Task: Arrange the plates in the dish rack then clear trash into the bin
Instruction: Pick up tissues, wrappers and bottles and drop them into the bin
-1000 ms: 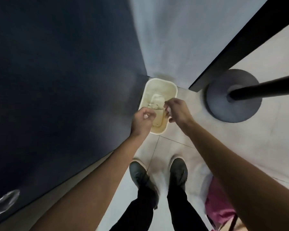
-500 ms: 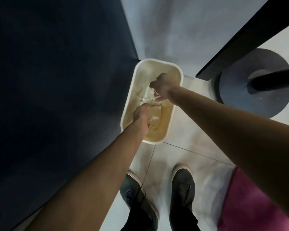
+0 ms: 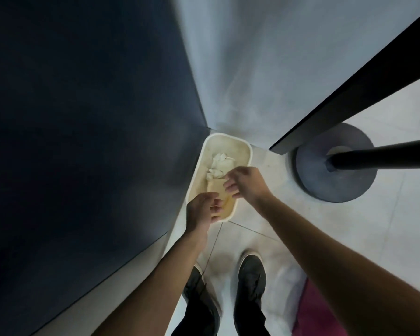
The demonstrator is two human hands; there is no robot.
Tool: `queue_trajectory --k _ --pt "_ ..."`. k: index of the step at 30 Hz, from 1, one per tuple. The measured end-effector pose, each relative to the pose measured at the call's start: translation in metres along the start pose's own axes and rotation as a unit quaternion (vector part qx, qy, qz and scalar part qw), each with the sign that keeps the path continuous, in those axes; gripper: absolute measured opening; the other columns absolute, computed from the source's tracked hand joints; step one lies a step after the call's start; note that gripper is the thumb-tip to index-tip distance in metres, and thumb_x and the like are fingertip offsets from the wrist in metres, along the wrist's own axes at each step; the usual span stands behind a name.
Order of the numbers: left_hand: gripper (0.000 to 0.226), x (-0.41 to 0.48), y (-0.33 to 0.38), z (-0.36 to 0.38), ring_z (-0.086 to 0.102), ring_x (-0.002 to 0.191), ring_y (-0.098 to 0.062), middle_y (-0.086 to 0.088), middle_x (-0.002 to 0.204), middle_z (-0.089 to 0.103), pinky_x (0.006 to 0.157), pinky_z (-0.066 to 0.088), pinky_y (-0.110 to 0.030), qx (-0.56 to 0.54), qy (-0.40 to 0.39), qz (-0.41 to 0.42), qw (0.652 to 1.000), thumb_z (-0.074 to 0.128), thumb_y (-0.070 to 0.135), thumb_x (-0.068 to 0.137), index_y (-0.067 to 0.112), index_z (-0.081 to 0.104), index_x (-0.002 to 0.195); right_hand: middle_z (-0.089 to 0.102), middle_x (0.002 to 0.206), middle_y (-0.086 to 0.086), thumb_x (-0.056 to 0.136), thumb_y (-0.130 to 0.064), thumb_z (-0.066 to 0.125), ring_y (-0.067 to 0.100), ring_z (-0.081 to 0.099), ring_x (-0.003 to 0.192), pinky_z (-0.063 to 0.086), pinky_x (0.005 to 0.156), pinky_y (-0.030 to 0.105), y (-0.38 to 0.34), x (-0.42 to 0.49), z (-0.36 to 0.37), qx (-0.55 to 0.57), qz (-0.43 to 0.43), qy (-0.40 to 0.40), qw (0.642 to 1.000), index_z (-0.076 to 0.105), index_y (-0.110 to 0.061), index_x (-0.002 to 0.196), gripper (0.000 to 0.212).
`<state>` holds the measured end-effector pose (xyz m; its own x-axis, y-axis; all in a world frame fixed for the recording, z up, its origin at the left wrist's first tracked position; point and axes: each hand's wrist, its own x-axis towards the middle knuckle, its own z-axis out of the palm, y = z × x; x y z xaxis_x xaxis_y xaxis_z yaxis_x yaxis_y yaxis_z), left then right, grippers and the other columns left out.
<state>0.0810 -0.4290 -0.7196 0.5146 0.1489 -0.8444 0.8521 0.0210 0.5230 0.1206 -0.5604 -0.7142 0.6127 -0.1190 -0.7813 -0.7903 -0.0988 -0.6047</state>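
Observation:
A cream rectangular bin (image 3: 228, 141) stands on the floor in the corner between a dark cabinet side and a pale wall. Crumpled white paper trash (image 3: 220, 166) lies inside it, with a tan piece beneath. My left hand (image 3: 203, 210) hovers over the bin's near end, fingers relaxed and holding nothing. My right hand (image 3: 246, 183) hangs above the bin's right rim, fingers loosely spread and empty. No plates or dish rack are in view.
A dark cabinet face (image 3: 83, 141) fills the left. A black round stand base (image 3: 335, 166) with a pole sits on the tiled floor to the right, beside a black panel edge (image 3: 349, 86). My two shoes (image 3: 250, 270) stand below the bin. A pink object (image 3: 308, 311) lies at bottom right.
Both hands have pulled up and back out of the bin with fingers opened. The paper trash now lies inside the bin. The view has risen away from the bin.

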Motion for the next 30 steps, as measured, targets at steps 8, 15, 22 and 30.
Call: queue_trajectory --k 8,15,22,30 --pt "0.031 -0.145 0.051 -0.033 0.049 0.056 -0.016 -0.004 0.064 0.058 0.051 0.038 -0.023 0.075 0.028 0.090 0.993 0.044 -0.005 0.089 0.012 0.069 0.079 0.070 0.072 0.013 0.084 -0.003 0.052 0.024 0.064 0.067 0.050 0.064 0.030 -0.053 -0.142 -0.022 -0.080 -0.107 0.002 0.991 0.066 -0.015 0.073 0.021" --pt "0.030 -0.282 0.091 -0.068 0.046 0.054 -0.014 -0.006 0.065 0.055 0.049 0.038 -0.015 0.066 0.018 0.142 0.988 0.045 -0.009 0.093 0.008 0.067 0.082 0.067 0.065 0.001 0.086 -0.003 0.056 0.016 0.062 0.066 0.048 0.067 0.026 -0.105 -0.285 -0.040 -0.136 -0.165 -0.028 0.976 0.068 -0.007 0.075 0.017" --pt "0.030 -0.404 0.090 -0.123 0.054 0.058 -0.016 0.000 0.062 0.059 0.059 0.043 -0.026 0.074 0.035 0.177 0.981 0.047 -0.004 0.096 0.014 0.069 0.086 0.068 0.073 -0.002 0.088 -0.011 0.057 0.009 0.063 0.070 0.048 0.068 0.024 -0.115 -0.419 -0.032 -0.198 -0.205 -0.093 0.954 0.067 -0.017 0.077 0.016" --pt "0.028 -0.515 0.081 -0.212 0.057 0.059 -0.012 0.000 0.066 0.066 0.058 0.044 -0.018 0.004 0.134 0.235 0.963 0.052 0.002 0.096 0.020 0.071 0.087 0.067 0.076 -0.002 0.092 -0.014 0.059 0.013 0.060 0.072 0.045 0.067 0.021 -0.174 -0.511 0.036 -0.336 -0.353 -0.237 0.840 0.066 -0.013 0.083 0.012"
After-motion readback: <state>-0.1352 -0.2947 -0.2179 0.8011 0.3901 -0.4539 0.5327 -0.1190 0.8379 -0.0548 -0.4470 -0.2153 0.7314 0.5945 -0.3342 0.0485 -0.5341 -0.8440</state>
